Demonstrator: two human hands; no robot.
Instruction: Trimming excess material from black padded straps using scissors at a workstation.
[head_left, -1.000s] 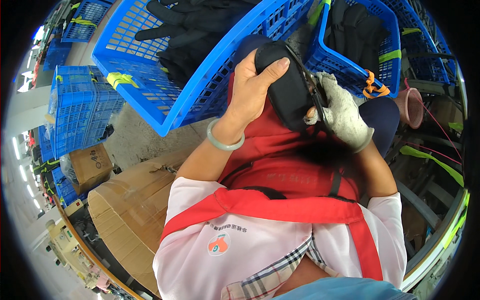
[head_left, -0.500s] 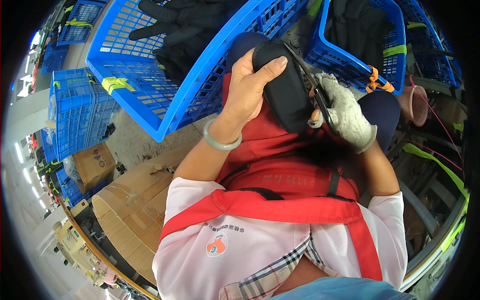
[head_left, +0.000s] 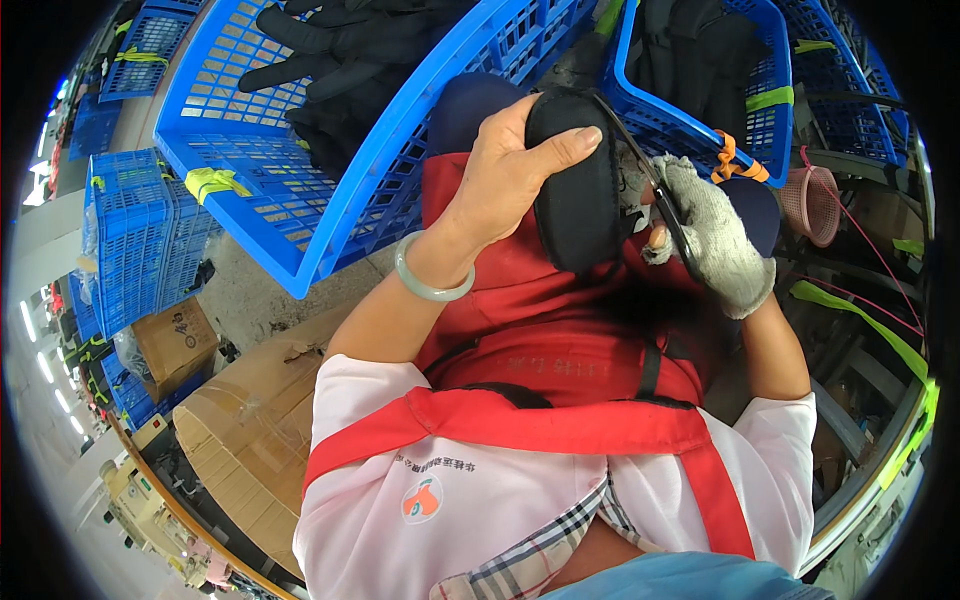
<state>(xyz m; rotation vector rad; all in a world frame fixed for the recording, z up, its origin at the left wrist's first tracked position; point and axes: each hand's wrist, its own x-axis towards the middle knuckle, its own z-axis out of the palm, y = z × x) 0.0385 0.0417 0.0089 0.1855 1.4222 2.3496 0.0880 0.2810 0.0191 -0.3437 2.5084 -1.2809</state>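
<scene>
My left hand grips a black padded fabric piece over my lap, thumb across its top; a pale green bangle circles that wrist. My right hand, in a grey knit glove, holds thin scissors whose blades lie along the right edge of the black piece. A red apron covers my lap beneath both hands.
A big blue plastic crate with black fabric pieces stands at the upper left, a second blue crate with black items at the upper right. Cardboard boxes lie at the left, stacked blue crates beyond, a pink basket at the right.
Both hands with the black piece have shifted slightly up and left in view; the scissors stay against the piece's right edge.
</scene>
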